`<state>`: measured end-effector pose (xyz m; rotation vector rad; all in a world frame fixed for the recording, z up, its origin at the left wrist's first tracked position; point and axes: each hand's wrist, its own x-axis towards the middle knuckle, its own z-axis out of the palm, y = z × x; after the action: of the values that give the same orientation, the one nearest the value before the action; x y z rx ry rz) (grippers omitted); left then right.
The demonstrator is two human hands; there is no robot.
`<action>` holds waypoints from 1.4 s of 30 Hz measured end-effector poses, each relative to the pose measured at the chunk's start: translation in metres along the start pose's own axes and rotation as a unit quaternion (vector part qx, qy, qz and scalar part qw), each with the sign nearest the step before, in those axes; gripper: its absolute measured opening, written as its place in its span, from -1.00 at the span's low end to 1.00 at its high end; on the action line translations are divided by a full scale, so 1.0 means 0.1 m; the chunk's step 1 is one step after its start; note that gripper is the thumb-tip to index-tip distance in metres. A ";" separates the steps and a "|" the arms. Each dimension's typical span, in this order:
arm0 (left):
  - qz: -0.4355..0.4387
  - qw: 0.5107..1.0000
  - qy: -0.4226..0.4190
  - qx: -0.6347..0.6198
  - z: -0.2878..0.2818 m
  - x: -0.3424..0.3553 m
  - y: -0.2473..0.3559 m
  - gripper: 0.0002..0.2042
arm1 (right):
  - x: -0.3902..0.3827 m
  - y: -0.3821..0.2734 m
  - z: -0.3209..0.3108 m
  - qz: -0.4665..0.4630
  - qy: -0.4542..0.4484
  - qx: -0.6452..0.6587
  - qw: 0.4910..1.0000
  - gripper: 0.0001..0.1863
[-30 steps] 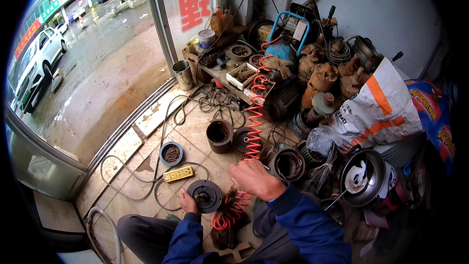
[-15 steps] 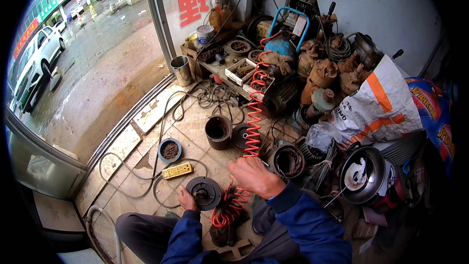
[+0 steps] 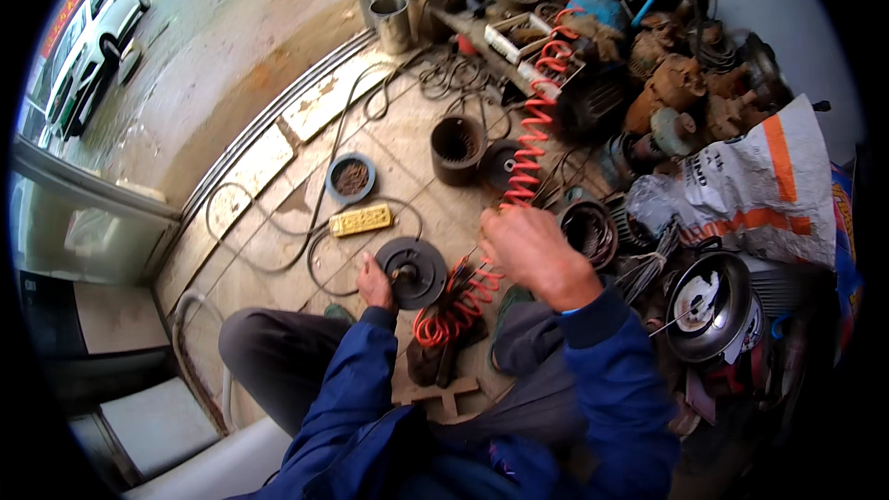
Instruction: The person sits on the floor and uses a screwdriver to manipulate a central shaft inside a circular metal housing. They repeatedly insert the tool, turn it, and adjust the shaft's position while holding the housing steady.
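Observation:
My left hand grips the edge of a dark round metal cover with a raised hub in its middle. The cover is held tilted up above the floor, in front of my knees. To its right, my right hand is closed around a red coiled air hose. The hose stretches from the far machines to my fist, and more loose coils hang below, beside the cover. Whether a nozzle is inside the fist is hidden. A dark block-like stand is under the coils.
On the tiles lie a yellow power strip, a blue-rimmed bowl of small rusty parts, a hollow motor housing and looping cables. Old motors, a white sack and a black pan crowd the right side.
My view has tilted down and shifted left, so the scene sits higher and farther right. My left hand still holds the cover. My right hand stays closed on the hose.

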<state>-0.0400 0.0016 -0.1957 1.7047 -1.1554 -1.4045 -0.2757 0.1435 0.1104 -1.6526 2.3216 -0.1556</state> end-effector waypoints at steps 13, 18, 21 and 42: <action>-0.006 1.000 0.019 -0.017 -0.03 -0.18 0.23 -0.42 | -0.57 -0.78 -0.67 -0.284 -0.130 0.250 0.917 -0.67; -0.043 0.997 -0.051 -0.044 -0.15 -0.07 0.13 -0.47 | -0.78 -1.00 -0.66 -0.300 -0.069 0.316 0.897 -0.73; -0.062 0.988 -0.072 -0.119 0.00 -0.30 0.44 -0.53 | -0.80 -1.00 -0.57 -0.306 -0.042 0.315 0.897 -0.76; -0.051 0.986 -0.112 -0.116 -0.14 0.07 0.05 -0.46 | -0.44 -0.63 0.16 -0.051 -0.012 -0.085 0.995 -0.91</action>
<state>-0.0276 -0.0078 -0.1909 1.4871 -0.9855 -1.7572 -0.2002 0.1648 0.1187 -1.8441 2.2889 0.0411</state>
